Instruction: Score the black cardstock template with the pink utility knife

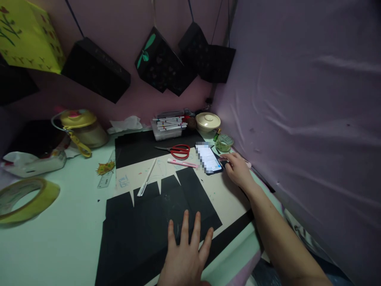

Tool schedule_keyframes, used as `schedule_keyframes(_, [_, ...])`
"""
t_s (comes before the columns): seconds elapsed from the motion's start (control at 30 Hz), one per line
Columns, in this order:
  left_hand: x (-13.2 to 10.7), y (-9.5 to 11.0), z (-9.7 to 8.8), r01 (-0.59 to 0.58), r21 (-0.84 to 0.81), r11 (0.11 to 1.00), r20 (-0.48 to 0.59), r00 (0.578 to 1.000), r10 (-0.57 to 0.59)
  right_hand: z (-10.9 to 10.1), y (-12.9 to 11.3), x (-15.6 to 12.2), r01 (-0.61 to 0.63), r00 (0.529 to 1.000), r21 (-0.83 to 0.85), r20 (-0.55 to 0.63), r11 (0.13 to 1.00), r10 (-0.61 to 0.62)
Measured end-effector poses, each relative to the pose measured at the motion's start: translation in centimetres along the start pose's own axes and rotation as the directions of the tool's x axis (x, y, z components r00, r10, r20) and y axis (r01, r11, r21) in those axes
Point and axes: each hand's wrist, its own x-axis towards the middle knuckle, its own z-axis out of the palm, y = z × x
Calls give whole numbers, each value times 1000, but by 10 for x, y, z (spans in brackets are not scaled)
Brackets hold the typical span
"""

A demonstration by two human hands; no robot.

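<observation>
I'm pressing spread left fingers (195, 228) on light, floppy black paper (139, 226), best pinched edgewise; loosely curled right fingers (229, 166) are touching the phone (209, 159).

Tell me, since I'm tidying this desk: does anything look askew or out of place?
Only small things: a crumpled tissue lies at the back of the table, and a frayed yellow scrap sits on the clear ruler, which lies slanted. Nothing looks spilled.

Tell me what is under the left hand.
The left hand lies flat on a black paper sheet, which rests on a beige mat. The paper beneath the palm is hidden.
</observation>
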Motion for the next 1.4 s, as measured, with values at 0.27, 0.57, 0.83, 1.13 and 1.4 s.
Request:
schedule_keyframes(0.27, [0, 1, 1, 2, 12, 1000, -17, 1000, -1, 3, 3, -14, 35, 999, -81, 37, 996, -32])
schedule_keyframes(0.57, [0, 1, 2, 19, -1, 1000, -41, 999, -19, 3, 1, -15, 39, 999, -76, 3, 996, -38])
schedule_keyframes(0.83, [-2, -1, -4, 2, 3, 1000, -24, 1000, -2, 2, 1, -17, 20, 1000, -69, -13, 997, -21])
schedule_keyframes(1.13, [0, 4, 1, 26, 37, 999, -22, 999, -25, 0, -2, 5, 38, 998, -11, 54, 999, -37])
schedule_keyframes(1.4, [-2, 5, -3, 32, 54, 998, -64, 998, -29, 28, 8, 53, 137, 967, 4, 215, 991, -135])
